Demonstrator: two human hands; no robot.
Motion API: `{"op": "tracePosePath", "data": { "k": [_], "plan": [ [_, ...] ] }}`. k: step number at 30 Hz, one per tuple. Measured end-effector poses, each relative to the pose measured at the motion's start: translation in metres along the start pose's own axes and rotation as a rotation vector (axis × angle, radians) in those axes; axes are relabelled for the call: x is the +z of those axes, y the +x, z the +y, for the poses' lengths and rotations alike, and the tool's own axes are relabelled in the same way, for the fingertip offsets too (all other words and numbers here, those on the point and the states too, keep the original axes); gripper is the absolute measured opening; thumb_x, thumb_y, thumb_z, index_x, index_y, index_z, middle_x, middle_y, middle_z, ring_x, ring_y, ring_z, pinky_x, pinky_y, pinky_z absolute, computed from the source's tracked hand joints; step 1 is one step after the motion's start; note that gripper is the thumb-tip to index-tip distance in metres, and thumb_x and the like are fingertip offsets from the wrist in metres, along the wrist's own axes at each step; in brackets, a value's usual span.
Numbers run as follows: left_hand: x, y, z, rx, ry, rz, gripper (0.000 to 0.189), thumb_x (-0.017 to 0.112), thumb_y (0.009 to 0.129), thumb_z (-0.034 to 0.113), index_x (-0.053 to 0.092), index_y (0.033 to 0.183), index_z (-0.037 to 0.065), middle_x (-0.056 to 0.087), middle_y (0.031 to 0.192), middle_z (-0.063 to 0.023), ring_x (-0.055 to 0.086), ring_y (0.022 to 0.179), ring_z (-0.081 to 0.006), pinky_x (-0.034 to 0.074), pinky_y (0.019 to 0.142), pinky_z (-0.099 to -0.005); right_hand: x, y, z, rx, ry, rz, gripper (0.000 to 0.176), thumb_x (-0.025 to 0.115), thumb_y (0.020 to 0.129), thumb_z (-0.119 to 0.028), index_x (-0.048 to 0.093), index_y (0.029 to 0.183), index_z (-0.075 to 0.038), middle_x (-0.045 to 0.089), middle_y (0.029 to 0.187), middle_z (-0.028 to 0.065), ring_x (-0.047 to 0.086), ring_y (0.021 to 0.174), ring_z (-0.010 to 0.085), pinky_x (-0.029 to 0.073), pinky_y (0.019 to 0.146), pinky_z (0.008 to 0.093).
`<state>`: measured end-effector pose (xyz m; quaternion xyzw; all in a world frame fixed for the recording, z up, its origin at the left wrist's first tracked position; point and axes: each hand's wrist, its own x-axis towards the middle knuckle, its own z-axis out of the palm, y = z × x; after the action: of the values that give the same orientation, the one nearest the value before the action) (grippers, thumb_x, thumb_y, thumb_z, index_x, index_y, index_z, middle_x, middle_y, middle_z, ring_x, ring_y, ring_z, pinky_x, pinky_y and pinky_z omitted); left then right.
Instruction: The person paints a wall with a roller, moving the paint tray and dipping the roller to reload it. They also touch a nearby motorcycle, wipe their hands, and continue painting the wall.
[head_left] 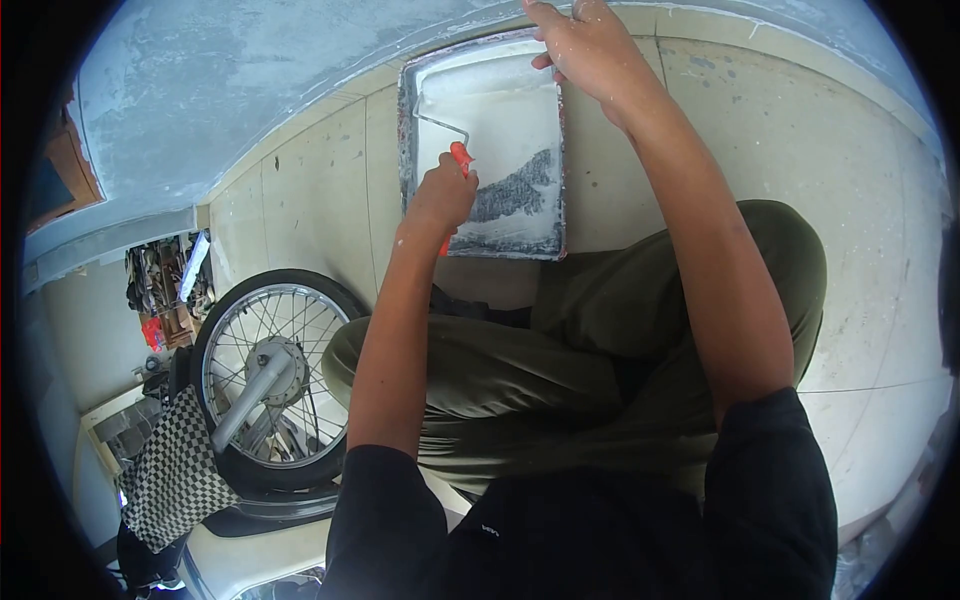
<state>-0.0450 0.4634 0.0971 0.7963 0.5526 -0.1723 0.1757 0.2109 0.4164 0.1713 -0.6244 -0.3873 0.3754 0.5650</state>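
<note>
My left hand [449,193] is wrapped round the orange handle of a paint roller [440,122]. Its wire frame runs up to a white roller head, which lies in the white paint at the far end of the paint tray [408,165]. A dark, thinly coated patch shows on the tray's nearer half, and paint stains its rim. At the tray's far right corner, my right hand [592,50] has its fingers apart and partly bent, with nothing visible between them. Its fingertips reach toward the wall.
A pale blue wall [270,70] curves along the far side of the tiled floor [320,170]. My crossed legs [500,370] lie just before the tray. To the left stands a motorcycle wheel [275,375], with a checkered cloth [175,475] beside it. Cluttered shelves [165,290] stand farther left.
</note>
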Motion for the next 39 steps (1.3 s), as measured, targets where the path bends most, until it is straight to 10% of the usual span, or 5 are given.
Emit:
{"op": "tracePosePath", "data": {
  "k": [5, 14, 25, 33, 39],
  "plan": [
    [-0.009, 0.005, 0.010, -0.031, -0.009, -0.022, 0.043, 0.048, 0.101, 0.029, 0.045, 0.123, -0.007, 0.068, 0.100, -0.0303, 0.073, 0.073, -0.0384, 0.058, 0.073, -0.0485, 0.001, -0.004, -0.007, 0.028, -0.009, 0.023, 0.064, 0.054, 0.102, -0.026, 0.031, 0.144, 0.015, 0.064, 0.076, 0.0156, 0.066, 0.071, 0.0235, 0.054, 0.070, 0.0362],
    [-0.004, 0.018, 0.014, -0.044, 0.020, -0.002, 0.044, 0.048, 0.101, 0.030, 0.048, 0.123, -0.008, 0.069, 0.105, -0.0304, 0.069, 0.098, -0.0446, 0.056, 0.085, -0.0507, -0.001, -0.006, -0.010, 0.075, -0.012, 0.033, 0.062, 0.054, 0.101, -0.025, 0.032, 0.144, 0.015, 0.065, 0.077, 0.0168, 0.067, 0.072, 0.0244, 0.054, 0.071, 0.0362],
    [-0.020, 0.019, 0.035, -0.143, -0.082, -0.081, 0.039, 0.050, 0.097, 0.023, 0.052, 0.119, -0.009, 0.071, 0.098, -0.0270, 0.073, 0.068, -0.0346, 0.059, 0.066, -0.0471, 0.012, -0.007, -0.008, 0.013, 0.045, 0.044, 0.048, 0.054, 0.101, -0.023, 0.043, 0.133, 0.011, 0.065, 0.082, 0.0177, 0.066, 0.071, 0.0238, 0.054, 0.068, 0.0357],
    [-0.024, 0.022, 0.048, -0.205, -0.210, -0.043, 0.030, 0.051, 0.091, 0.013, 0.069, 0.103, -0.008, 0.072, 0.103, -0.0279, 0.074, 0.077, -0.0381, 0.059, 0.068, -0.0465, 0.017, -0.012, -0.012, 0.139, 0.078, 0.008, 0.056, 0.055, 0.101, -0.029, 0.038, 0.147, -0.003, 0.066, 0.107, 0.0250, 0.068, 0.078, 0.0255, 0.055, 0.070, 0.0372],
    [-0.036, 0.010, 0.020, -0.181, -0.357, -0.096, 0.034, 0.054, 0.093, 0.026, 0.062, 0.088, -0.006, 0.066, 0.069, -0.0187, 0.066, 0.058, -0.0288, 0.053, 0.057, -0.0449, 0.024, -0.027, -0.007, 0.119, 0.122, -0.011, 0.049, 0.058, 0.100, -0.039, 0.046, 0.138, -0.010, 0.062, 0.109, 0.0159, 0.066, 0.086, 0.0211, 0.051, 0.070, 0.0342]
  ]
}}
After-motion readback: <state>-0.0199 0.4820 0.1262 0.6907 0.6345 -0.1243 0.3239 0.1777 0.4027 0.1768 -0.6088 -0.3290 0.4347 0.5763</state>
